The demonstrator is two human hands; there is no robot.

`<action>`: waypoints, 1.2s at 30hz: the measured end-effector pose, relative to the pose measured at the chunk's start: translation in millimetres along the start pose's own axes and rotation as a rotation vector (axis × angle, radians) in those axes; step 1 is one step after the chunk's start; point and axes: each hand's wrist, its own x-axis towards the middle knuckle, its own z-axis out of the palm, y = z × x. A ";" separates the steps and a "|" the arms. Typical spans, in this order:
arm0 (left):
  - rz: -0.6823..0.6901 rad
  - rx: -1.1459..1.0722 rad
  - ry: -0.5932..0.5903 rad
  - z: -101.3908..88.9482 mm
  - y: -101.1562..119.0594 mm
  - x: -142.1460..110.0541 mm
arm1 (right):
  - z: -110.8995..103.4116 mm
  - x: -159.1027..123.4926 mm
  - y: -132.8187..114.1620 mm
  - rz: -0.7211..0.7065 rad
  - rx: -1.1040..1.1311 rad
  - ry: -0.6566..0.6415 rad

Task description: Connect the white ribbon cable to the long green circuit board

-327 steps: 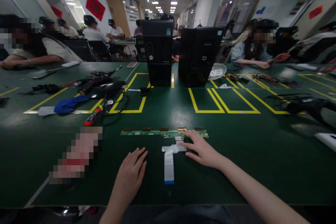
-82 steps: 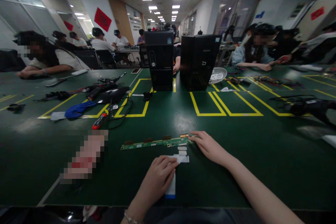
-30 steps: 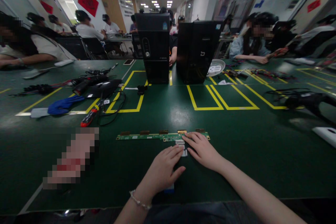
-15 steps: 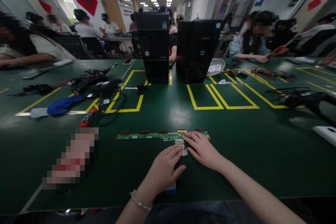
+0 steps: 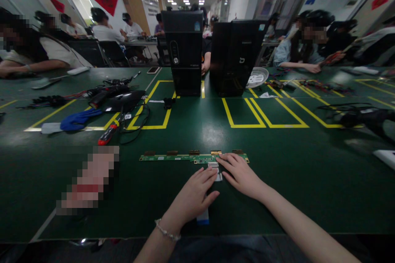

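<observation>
A long, narrow green circuit board (image 5: 173,157) lies across the green table (image 5: 293,189) in front of me. A white flat ribbon cable (image 5: 203,215) with a blue end runs from the board's connector toward me. My left hand (image 5: 193,197) lies flat on the cable, fingers stretched toward the connector. My right hand (image 5: 239,174) rests beside it, fingertips on the board's right part near the connector. Most of the cable is hidden under my left hand.
Two black computer towers (image 5: 183,51) (image 5: 236,55) stand at mid-table among yellow tape outlines. At the left lie a red-handled screwdriver (image 5: 106,135), a blue glove (image 5: 78,119) and black cables. A white basket (image 5: 256,77) sits behind. Other people sit around the table's far sides.
Over the last second both hands have stayed nearly still on the cable and board. Earlier my left hand moved from the bare table onto the cable, and the lifted board end went flat.
</observation>
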 end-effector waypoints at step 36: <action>-0.060 0.218 0.026 13.5 6.9 -0.6 | 1.2 -0.3 -3.0 0.000 -0.027 -0.006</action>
